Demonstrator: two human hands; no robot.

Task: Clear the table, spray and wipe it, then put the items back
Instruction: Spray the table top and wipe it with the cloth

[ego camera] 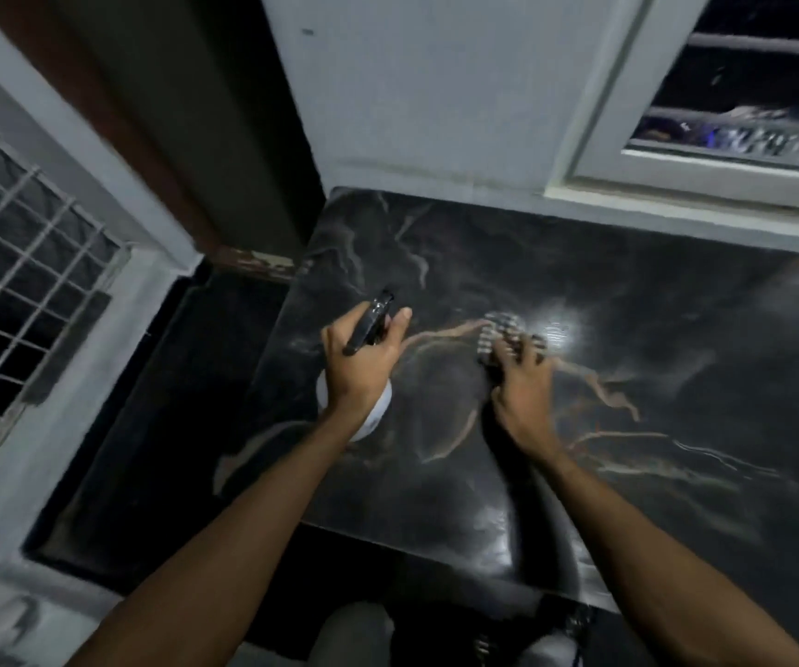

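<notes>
A black marble-patterned table [652, 377] fills the middle and right of the view. My left hand [361, 363] grips a spray bottle [372, 320] with a black trigger head and a white body, held above the table's left side. My right hand [522, 387] presses flat on a striped cloth [496, 337] lying on the tabletop near its centre. A bright light reflection shines on the surface just right of the cloth.
A white wall [436, 89] stands behind the table, with a window frame [676, 180] at the back right. A barred window [17, 262] is on the left, and a dark door frame [195, 137] stands in the corner. Dark floor lies left of the table.
</notes>
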